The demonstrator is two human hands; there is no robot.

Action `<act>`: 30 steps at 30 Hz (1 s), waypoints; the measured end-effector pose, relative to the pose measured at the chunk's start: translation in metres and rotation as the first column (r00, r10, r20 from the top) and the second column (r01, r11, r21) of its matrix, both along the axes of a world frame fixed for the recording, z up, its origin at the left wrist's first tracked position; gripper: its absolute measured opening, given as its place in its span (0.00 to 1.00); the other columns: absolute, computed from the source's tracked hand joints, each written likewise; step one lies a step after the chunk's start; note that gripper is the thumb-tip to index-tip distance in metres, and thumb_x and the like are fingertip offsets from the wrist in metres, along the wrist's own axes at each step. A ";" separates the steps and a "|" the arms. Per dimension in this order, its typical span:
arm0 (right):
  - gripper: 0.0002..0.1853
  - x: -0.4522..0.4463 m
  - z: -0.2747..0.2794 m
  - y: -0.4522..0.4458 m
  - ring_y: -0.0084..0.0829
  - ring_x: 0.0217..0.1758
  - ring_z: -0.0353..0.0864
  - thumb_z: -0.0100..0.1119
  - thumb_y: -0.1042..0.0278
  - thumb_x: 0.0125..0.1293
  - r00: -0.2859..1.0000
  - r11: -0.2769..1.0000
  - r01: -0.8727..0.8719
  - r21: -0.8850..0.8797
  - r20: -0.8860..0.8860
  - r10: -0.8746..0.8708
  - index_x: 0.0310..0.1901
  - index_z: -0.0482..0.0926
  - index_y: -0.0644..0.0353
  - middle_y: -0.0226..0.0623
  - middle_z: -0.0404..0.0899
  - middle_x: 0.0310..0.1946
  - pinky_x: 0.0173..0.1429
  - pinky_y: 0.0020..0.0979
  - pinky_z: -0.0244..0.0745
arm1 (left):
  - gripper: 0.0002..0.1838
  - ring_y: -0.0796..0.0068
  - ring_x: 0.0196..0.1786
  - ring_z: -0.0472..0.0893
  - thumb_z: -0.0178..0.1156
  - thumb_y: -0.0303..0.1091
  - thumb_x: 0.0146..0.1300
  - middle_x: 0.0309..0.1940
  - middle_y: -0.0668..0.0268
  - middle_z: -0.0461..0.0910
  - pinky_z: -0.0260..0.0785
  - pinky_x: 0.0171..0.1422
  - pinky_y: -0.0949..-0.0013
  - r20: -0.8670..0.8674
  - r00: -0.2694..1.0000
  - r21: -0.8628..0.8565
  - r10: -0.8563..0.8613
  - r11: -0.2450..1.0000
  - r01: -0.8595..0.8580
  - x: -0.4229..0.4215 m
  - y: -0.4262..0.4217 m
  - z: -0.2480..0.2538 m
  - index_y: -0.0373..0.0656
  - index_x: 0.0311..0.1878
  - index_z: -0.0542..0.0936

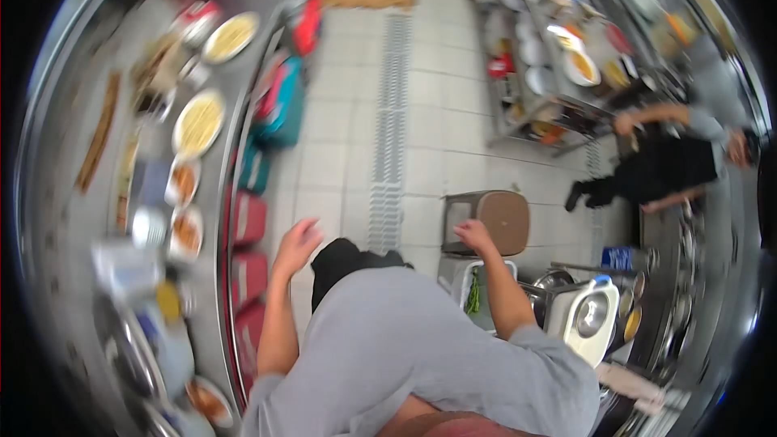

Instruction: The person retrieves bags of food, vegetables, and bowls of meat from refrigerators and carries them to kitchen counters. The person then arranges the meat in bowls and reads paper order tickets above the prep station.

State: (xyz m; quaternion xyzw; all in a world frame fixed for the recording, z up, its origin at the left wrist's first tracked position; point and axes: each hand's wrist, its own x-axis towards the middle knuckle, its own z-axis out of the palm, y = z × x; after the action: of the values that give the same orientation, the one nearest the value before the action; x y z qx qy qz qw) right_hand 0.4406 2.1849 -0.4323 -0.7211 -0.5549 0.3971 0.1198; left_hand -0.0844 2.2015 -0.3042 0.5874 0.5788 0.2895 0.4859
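Observation:
My left hand (299,244) is held out over the tiled floor, near the long steel counter (255,105) on the left. Its fingers are loosely bent and apart, with nothing in them. In front of the brown stool (503,222), as seen from above, hangs my right hand (476,236). It looks empty, its fingers slightly curled and somewhat blurred; I cannot tell whether it touches the stool. Below my right forearm is a white-rimmed bin (472,275) with green vegetables (473,295) inside.
Plates of pale noodle-like food (199,123) and bowls of reddish food (186,232) line the left counter. Teal (282,105) and red containers (249,218) sit beneath it. A floor drain (390,113) runs ahead. A person in a black apron (668,168) stands at right, near a loaded shelf (558,105).

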 end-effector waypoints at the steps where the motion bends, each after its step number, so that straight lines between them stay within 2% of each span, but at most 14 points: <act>1: 0.19 0.006 -0.002 0.049 0.33 0.26 0.82 0.66 0.53 0.59 1.000 0.994 -0.007 0.108 0.020 0.005 0.34 0.86 0.65 0.41 0.83 0.23 0.35 0.35 0.76 | 0.23 0.74 0.42 0.82 0.64 0.39 0.66 0.42 0.62 0.83 0.76 0.46 0.68 0.018 0.999 -0.139 0.045 0.989 -0.042 -0.002 0.014 0.009 0.39 0.61 0.76; 2: 0.19 0.009 0.008 0.101 0.35 0.30 0.84 0.66 0.52 0.59 0.997 0.995 -0.053 0.087 0.069 0.047 0.36 0.86 0.64 0.42 0.85 0.26 0.38 0.36 0.77 | 0.23 0.75 0.41 0.83 0.63 0.39 0.67 0.44 0.62 0.83 0.76 0.42 0.70 0.073 0.989 -0.278 0.126 0.955 -0.101 0.001 0.030 0.021 0.40 0.63 0.75; 3: 0.19 0.009 0.018 0.148 0.37 0.34 0.85 0.65 0.52 0.59 0.988 0.992 -0.113 0.054 0.108 0.107 0.38 0.87 0.63 0.44 0.86 0.30 0.41 0.37 0.78 | 0.24 0.75 0.41 0.83 0.62 0.39 0.67 0.45 0.61 0.83 0.76 0.41 0.70 0.121 0.980 -0.307 0.160 0.945 -0.116 0.000 0.047 0.013 0.40 0.63 0.74; 4: 0.19 0.005 0.026 0.186 0.38 0.37 0.86 0.65 0.52 0.59 0.990 0.991 -0.093 0.092 0.115 0.082 0.39 0.86 0.63 0.44 0.86 0.33 0.44 0.37 0.79 | 0.24 0.74 0.40 0.83 0.61 0.39 0.68 0.46 0.61 0.84 0.75 0.40 0.71 0.163 0.965 -0.342 0.205 0.929 -0.140 -0.005 0.065 0.005 0.39 0.64 0.74; 6: 0.20 0.002 0.036 0.254 0.40 0.42 0.86 0.66 0.52 0.59 0.989 0.984 -0.060 0.167 0.140 0.037 0.42 0.86 0.62 0.45 0.87 0.39 0.49 0.38 0.79 | 0.25 0.74 0.40 0.83 0.61 0.39 0.68 0.46 0.61 0.84 0.75 0.40 0.72 0.147 0.961 -0.357 0.233 0.919 -0.168 -0.004 0.114 -0.006 0.38 0.64 0.73; 10: 0.21 0.013 0.039 0.341 0.41 0.44 0.86 0.67 0.52 0.58 0.996 0.995 -0.005 0.098 0.089 -0.004 0.45 0.86 0.62 0.46 0.87 0.41 0.51 0.38 0.80 | 0.25 0.74 0.40 0.83 0.61 0.40 0.68 0.45 0.62 0.83 0.74 0.39 0.72 0.143 0.971 -0.408 0.193 0.905 -0.120 0.021 0.266 -0.025 0.36 0.64 0.73; 14: 0.23 0.036 0.021 0.357 0.40 0.42 0.86 0.68 0.52 0.56 0.995 0.998 0.017 -0.057 0.097 -0.011 0.46 0.85 0.62 0.45 0.87 0.39 0.50 0.38 0.80 | 0.25 0.77 0.39 0.82 0.61 0.39 0.68 0.43 0.64 0.83 0.74 0.39 0.73 0.114 0.992 -0.202 -0.062 0.976 0.084 0.077 0.459 0.021 0.36 0.64 0.74; 16: 0.22 0.051 0.038 0.368 0.36 0.41 0.86 0.70 0.54 0.55 0.983 0.976 0.174 -0.132 0.074 -0.166 0.46 0.85 0.63 0.44 0.87 0.38 0.48 0.36 0.80 | 0.24 0.79 0.39 0.81 0.61 0.38 0.69 0.42 0.66 0.82 0.73 0.40 0.74 0.088 0.979 -0.094 -0.186 0.976 0.194 0.109 0.551 0.047 0.35 0.63 0.74; 18: 0.21 0.071 0.040 0.383 0.34 0.40 0.86 0.71 0.56 0.56 0.956 0.951 0.291 -0.102 0.061 -0.286 0.46 0.85 0.63 0.43 0.87 0.37 0.48 0.34 0.80 | 0.23 0.81 0.39 0.80 0.60 0.38 0.70 0.42 0.67 0.82 0.71 0.40 0.76 0.036 0.947 0.034 -0.321 0.947 0.319 0.145 0.637 0.061 0.36 0.63 0.74; 19: 0.21 0.083 0.040 0.396 0.33 0.40 0.86 0.71 0.58 0.56 0.938 0.934 0.345 -0.087 0.056 -0.341 0.47 0.85 0.63 0.43 0.87 0.37 0.47 0.34 0.80 | 0.22 0.82 0.39 0.79 0.61 0.37 0.70 0.42 0.67 0.81 0.71 0.41 0.76 0.036 0.933 0.046 -0.357 0.934 0.356 0.167 0.675 0.069 0.36 0.63 0.74; 22: 0.23 0.115 0.039 0.442 0.42 0.46 0.86 0.69 0.51 0.55 0.858 0.856 0.508 -0.097 -0.033 -0.513 0.47 0.86 0.59 0.45 0.86 0.42 0.53 0.38 0.79 | 0.22 0.81 0.39 0.78 0.62 0.35 0.69 0.42 0.66 0.81 0.72 0.43 0.76 0.030 0.888 0.075 -0.458 0.887 0.455 0.241 0.767 0.077 0.35 0.63 0.74; 25: 0.23 0.155 0.025 0.513 0.44 0.46 0.85 0.68 0.50 0.56 0.882 0.882 0.467 -0.067 -0.035 -0.470 0.46 0.86 0.59 0.45 0.86 0.40 0.54 0.40 0.79 | 0.23 0.78 0.39 0.79 0.64 0.34 0.66 0.43 0.62 0.82 0.74 0.45 0.73 0.000 0.842 0.074 -0.540 0.839 0.538 0.315 0.831 0.069 0.35 0.61 0.75; 28: 0.20 0.201 0.014 0.619 0.40 0.42 0.85 0.68 0.55 0.59 0.970 0.981 0.188 0.034 0.149 -0.191 0.47 0.85 0.61 0.45 0.86 0.38 0.48 0.38 0.79 | 0.23 0.78 0.40 0.79 0.65 0.34 0.66 0.42 0.63 0.82 0.74 0.45 0.73 -0.023 0.825 0.015 -0.565 0.825 0.565 0.369 0.879 0.062 0.35 0.61 0.75; 30: 0.21 0.233 0.030 0.703 0.45 0.44 0.85 0.66 0.51 0.60 0.980 0.983 0.164 0.079 0.097 -0.171 0.48 0.84 0.60 0.46 0.86 0.40 0.50 0.41 0.79 | 0.23 0.77 0.41 0.79 0.65 0.35 0.66 0.42 0.63 0.82 0.74 0.45 0.73 -0.040 0.823 0.031 -0.567 0.822 0.568 0.389 0.916 0.061 0.35 0.61 0.76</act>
State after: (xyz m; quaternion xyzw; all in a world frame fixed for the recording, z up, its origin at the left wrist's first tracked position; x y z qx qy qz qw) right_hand 0.6738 2.8881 -0.4020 -0.7801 -0.5114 0.3279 0.1497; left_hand 0.3044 3.1176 -0.2428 0.7471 0.3787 0.1353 0.5293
